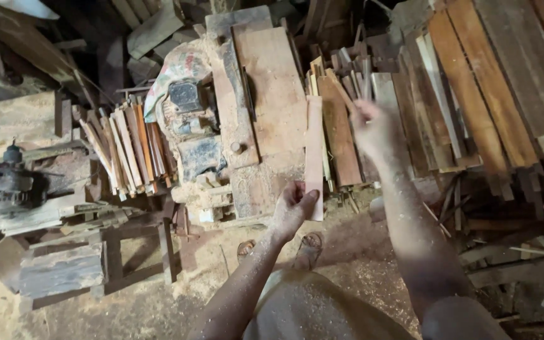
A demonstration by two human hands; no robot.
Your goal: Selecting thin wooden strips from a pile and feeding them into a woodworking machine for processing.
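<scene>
Sawdust covered the workshop floor [158, 302] around a planer table [266, 107]. At the table's near right corner, the left hand [292, 208] pinched the near end of a thin wooden strip [314, 151] lying along its right edge. The right hand [373, 129], blurred, hung over stacked slats [410, 119]; its grip could not be told.

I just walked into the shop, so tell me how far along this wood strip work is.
Already done, it seems: cut strips lie stacked left of the sawdust-covered machine table. In hand: the left hand grips the near end of a thin strip lying along the table's edge, while the blurred right hand reaches over the slat pile. Left: that pile and many boards on the right.
</scene>
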